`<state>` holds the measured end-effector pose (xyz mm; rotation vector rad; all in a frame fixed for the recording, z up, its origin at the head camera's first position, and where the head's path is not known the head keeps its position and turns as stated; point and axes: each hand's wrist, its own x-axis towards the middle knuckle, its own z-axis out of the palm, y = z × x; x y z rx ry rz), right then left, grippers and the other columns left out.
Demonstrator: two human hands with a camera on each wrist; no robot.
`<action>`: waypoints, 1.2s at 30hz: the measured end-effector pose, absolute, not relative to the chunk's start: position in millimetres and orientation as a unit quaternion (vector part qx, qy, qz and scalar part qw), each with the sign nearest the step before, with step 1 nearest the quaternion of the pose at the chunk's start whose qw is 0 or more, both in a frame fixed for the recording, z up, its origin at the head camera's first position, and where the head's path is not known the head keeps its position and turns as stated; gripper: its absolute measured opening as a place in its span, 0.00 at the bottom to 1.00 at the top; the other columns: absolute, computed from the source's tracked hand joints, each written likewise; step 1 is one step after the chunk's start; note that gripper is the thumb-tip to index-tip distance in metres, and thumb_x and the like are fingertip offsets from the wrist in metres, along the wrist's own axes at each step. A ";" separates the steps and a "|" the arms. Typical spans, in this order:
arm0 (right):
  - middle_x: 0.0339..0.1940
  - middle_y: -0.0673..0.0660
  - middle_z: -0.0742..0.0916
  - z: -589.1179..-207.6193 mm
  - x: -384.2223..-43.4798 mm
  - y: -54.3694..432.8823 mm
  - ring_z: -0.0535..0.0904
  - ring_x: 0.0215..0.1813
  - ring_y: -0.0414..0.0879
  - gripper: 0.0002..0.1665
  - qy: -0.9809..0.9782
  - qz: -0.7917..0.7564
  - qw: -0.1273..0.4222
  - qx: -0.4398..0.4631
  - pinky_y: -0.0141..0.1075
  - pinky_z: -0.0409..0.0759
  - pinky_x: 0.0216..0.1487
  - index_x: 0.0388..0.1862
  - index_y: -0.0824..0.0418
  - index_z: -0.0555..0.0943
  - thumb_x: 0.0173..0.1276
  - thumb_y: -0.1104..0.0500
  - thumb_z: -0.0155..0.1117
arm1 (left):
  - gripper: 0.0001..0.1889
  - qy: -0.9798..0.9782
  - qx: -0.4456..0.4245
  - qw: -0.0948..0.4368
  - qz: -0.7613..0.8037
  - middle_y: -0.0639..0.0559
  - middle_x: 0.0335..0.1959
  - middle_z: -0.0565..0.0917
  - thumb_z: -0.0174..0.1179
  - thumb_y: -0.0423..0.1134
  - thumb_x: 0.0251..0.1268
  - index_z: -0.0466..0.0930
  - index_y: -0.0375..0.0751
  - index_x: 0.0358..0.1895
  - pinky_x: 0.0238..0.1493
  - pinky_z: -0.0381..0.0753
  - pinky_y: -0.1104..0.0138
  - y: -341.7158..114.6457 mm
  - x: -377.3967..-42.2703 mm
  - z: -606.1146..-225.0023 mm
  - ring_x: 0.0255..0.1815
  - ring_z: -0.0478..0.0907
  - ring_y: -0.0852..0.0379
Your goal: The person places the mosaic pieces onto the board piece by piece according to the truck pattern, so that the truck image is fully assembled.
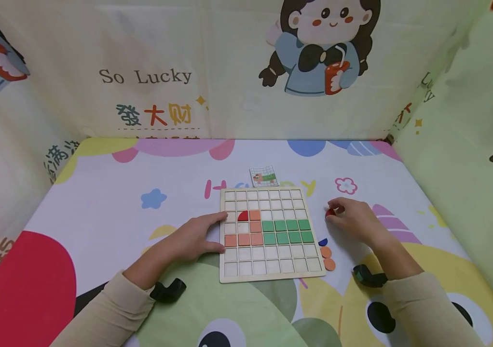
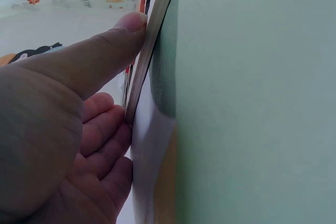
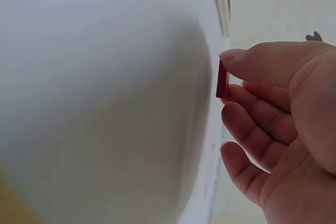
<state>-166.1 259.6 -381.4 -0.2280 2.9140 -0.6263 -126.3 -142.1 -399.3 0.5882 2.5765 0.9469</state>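
Note:
A square wooden grid board (image 1: pixel 272 278) lies on the table, with coral square tiles (image 1: pixel 242 239), green square tiles (image 1: pixel 287 231) and a red rounded tile (image 1: pixel 243 216) in its cells. My left hand (image 1: pixel 192 237) rests at the board's left side, its thumb and index fingertip touching the edge (image 2: pixel 152 40). To the right of the board, my right hand (image 1: pixel 355 219) pinches a small red tile (image 3: pixel 222 79) between thumb and fingers, close over the table. Its full outline is partly hidden by the fingertips.
A small picture card (image 1: pixel 264 176) with a coral and green grid figure lies behind the board. Along the board's right edge are a dark blue piece (image 1: pixel 323 242) and orange round pieces (image 1: pixel 326 252). Printed cloth walls (image 1: pixel 229 72) stand around the table.

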 end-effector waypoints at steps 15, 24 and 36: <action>0.43 0.58 0.86 -370.0 -160.2 206.7 0.79 0.48 0.56 0.23 0.948 -0.258 0.056 -0.175 0.50 0.81 0.49 0.56 0.70 0.81 0.67 0.59 0.69 | 0.43 0.905 0.205 0.167 0.333 0.44 0.72 0.69 0.74 0.44 0.59 0.63 0.39 0.76 0.70 0.64 0.51 -142.0 -126.6 -399.6 0.72 0.64 0.44; 0.42 0.53 0.85 -366.0 -155.9 165.3 0.79 0.48 0.52 0.18 0.932 -0.271 0.085 -0.225 0.47 0.79 0.52 0.53 0.66 0.82 0.67 0.59 0.69 | 0.43 0.905 0.198 0.171 0.335 0.44 0.72 0.69 0.74 0.43 0.59 0.63 0.40 0.76 0.70 0.64 0.51 -141.4 -126.5 -398.6 0.72 0.64 0.44; 0.45 0.52 0.85 -363.9 -152.2 117.7 0.80 0.49 0.49 0.17 0.919 -0.270 0.113 -0.265 0.43 0.79 0.54 0.52 0.63 0.82 0.66 0.58 0.70 | 0.43 0.904 0.201 0.168 0.339 0.45 0.72 0.69 0.74 0.45 0.59 0.63 0.40 0.75 0.71 0.64 0.51 -143.2 -127.7 -400.3 0.72 0.64 0.44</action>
